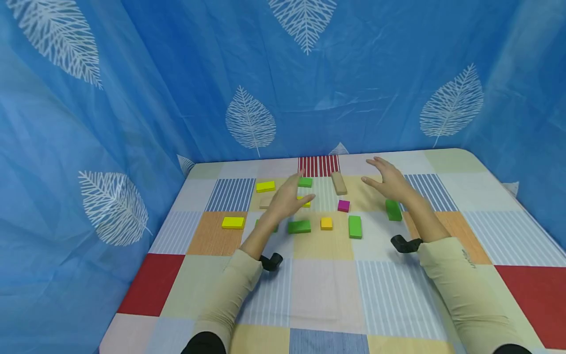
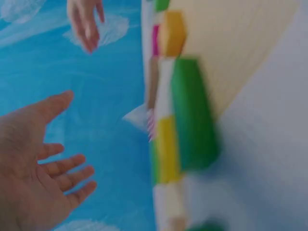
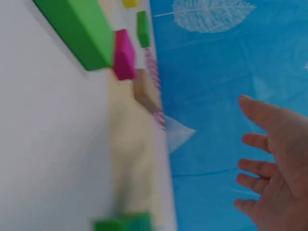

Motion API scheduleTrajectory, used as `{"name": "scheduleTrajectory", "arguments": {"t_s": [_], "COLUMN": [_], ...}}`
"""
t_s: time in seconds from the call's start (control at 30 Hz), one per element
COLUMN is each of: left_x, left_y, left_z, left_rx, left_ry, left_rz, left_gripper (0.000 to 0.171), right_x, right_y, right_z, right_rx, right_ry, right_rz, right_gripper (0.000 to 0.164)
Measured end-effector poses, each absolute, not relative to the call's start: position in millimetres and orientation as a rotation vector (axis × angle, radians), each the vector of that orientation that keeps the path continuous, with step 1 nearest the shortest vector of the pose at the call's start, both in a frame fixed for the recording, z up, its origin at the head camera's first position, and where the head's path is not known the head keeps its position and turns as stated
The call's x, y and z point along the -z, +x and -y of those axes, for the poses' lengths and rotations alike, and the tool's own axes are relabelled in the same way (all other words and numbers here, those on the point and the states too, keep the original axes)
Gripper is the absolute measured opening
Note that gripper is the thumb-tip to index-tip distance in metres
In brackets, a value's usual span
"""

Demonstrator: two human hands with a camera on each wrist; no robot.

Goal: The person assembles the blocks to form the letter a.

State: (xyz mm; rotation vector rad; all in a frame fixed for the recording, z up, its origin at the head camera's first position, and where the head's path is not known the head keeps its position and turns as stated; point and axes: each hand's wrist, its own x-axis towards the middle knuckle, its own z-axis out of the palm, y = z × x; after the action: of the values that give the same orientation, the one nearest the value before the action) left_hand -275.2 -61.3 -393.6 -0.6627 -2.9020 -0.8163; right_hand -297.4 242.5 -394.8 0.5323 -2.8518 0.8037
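Has two yellow blocks [image 1: 233, 222] at far left on the patchwork tablecloth [image 1: 327, 290]. Holds the left hand [image 1: 287, 199] raised right of these, with fingers loosely spread and gripping nothing. Has, farther right, a crosswise green block [image 1: 299, 226], an orange block [image 1: 326, 224], a wooden block [image 1: 339, 183] and a magenta block [image 1: 343, 206]. Holds the right hand [image 1: 391, 182], likewise spread and empty, near the far-right green block [image 1: 393, 210].

Patchwork-covered table [image 1: 327, 295] with blocks [image 1: 355, 227] of several colours
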Motion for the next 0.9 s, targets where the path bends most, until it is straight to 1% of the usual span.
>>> {"name": "scheduleTrajectory", "arguments": {"t_s": [0.13, 0.3, 0.57, 0.73, 0.9], "left_x": [415, 435, 455, 463, 465], "left_y": [-278, -281, -283, -281, -282], "left_z": [35, 9, -15, -19, -18], "left_rx": [0.992, 1.138, 1.259, 1.257, 1.205], "left_ry": [-0.751, -0.836, -0.718, -0.669, -0.698], "left_rz": [2.871, 2.809, 2.801, 2.853, 2.863], "left_gripper": [0.071, 0.062, 0.054, 0.052, 0.051], "right_x": [415, 430, 455, 470, 471], "right_y": [-310, -322, -342, -351, -356], "right_z": [-232, -218, -201, -198, -199], "right_rx": [-0.982, -1.215, -1.639, -1.654, -1.558], "right_ry": [0.519, 0.491, 0.473, 0.442, 0.479], "right_rz": [2.808, 2.721, 2.587, 2.641, 2.734], "right_gripper": [0.061, 0.057, 0.056, 0.059, 0.060]}}
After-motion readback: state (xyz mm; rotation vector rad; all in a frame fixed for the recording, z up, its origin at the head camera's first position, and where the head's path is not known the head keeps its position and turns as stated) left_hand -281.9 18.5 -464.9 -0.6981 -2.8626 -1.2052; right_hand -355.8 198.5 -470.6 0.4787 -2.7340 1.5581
